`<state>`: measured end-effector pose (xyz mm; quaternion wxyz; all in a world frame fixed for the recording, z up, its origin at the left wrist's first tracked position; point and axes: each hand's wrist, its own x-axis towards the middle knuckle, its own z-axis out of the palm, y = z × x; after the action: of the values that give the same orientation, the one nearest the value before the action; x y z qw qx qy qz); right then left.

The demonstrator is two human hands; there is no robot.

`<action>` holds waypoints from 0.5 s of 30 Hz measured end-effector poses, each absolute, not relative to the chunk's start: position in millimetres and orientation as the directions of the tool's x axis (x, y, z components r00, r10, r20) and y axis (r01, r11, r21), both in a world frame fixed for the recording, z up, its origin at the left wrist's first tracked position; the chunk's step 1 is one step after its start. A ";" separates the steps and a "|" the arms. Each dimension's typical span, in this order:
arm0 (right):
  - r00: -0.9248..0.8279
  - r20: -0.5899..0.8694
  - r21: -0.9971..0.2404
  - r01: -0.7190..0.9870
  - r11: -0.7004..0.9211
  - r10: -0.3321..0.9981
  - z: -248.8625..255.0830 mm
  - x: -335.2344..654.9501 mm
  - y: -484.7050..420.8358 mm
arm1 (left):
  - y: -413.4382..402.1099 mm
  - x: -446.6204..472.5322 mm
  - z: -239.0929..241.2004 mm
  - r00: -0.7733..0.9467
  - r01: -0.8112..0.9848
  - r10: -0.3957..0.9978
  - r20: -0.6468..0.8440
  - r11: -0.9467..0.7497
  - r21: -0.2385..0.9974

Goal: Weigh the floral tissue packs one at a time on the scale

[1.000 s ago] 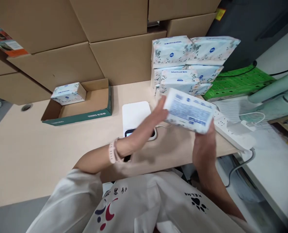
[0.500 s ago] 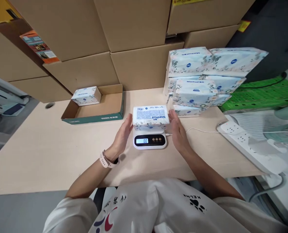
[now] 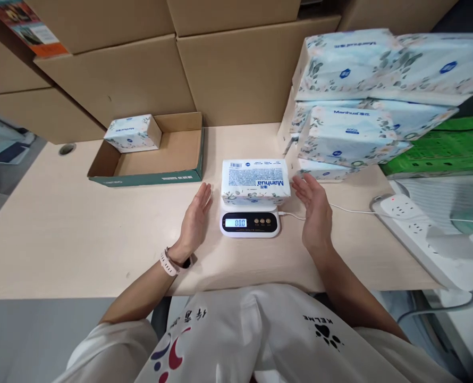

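A tissue pack lies on the scale. The left hand and right hand flank it, fingers open, holding nothing. The display seems to read zero.

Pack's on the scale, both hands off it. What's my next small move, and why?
Probably hold both hands clear and wait: the white, blue-printed tissue pack lies on the white digital scale, the open left hand and right hand flank it without touching, yet the lit display reads zero.

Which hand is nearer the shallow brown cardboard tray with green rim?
Left. The left hand is just past the tray, near its front corner; the right hand is beyond the white scale.
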<state>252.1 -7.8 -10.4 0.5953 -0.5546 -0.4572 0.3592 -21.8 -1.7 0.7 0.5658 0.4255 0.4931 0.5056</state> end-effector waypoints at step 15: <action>0.326 0.077 -0.997 0.005 0.080 0.942 -6.2 253.5 -8.1 | -1.1 -23.1 -1.2 0.001 -0.172 0.987 -0.163 0.161 0.972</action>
<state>253.5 -8.1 -6.2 0.5975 -0.5531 -0.4279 0.3923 -23.1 -1.1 -1.2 0.5769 0.4092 0.4975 0.5022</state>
